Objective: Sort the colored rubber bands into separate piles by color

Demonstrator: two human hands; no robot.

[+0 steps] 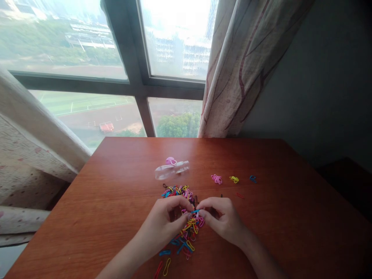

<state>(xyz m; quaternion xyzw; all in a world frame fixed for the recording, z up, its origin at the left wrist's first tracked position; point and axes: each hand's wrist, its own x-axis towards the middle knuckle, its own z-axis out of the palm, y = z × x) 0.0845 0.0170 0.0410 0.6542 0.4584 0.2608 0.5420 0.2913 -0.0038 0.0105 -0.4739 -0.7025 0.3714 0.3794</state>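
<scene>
Between my fingertips is a small blue elastic band (pixel 195 211), pinched at one end by my left hand (pixel 168 217) and at the other by my right hand (pixel 221 217). Both hands are closed in a pinch above a loose pile of colourful elastic bands (pixel 190 232) in yellow, pink, red, blue and black. My left hand hides part of that pile. Right of it lie small separate groups: pink bands (pixel 216 178), yellow bands (pixel 234 179) and blue bands (pixel 252 178). A red band (pixel 240 195) lies just beyond my right hand, with a dark band (pixel 221 195) partly hidden beside it.
A clear plastic bottle-like container (pixel 171 170) with a pink piece (pixel 171 161) lies behind the pile. The brown wooden table (pixel 116 186) ends at a window (pixel 139 85) with curtains (pixel 244 62) on both sides. Stray bands (pixel 166 267) lie near the front edge.
</scene>
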